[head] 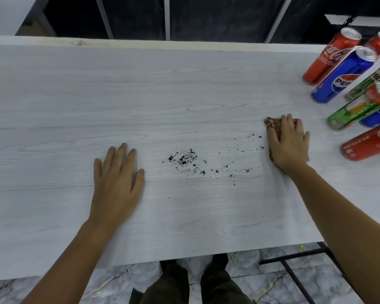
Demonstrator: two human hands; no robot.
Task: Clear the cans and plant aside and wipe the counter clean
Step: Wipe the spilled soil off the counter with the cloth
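Pale grey wood-grain counter (75, 95), matte laminate look, faint knots and long plank seams. Dark crumbly dirt specks (184, 160) scattered mid-counter, densest in one small patch, thinner trail toward right. Left hand (116, 172) flat on counter, palm down, fingers spread, holding nothing, just left of dirt. Right hand (287, 143) pressed flat on brown speckled cloth (273, 125), rough woven look, fingers extended over it, cloth edge touching the rightmost specks. Cans clustered at right end of counter, well apart from dirt: tall slim red Coca-Cola can (329, 58), script logo readable; blue Pepsi can (342, 75), round logo, "PEP" readable; green can (369, 82) with "MILO" partly readable; another green can (353, 113) with yellow patches, label unreadable; red can (369, 142) nearest right hand, small white text too blurred to read. More red and blue cans behind, partly cut off at frame edge. Plant not seen. Marbled tile floor (110, 279) below counter edge.
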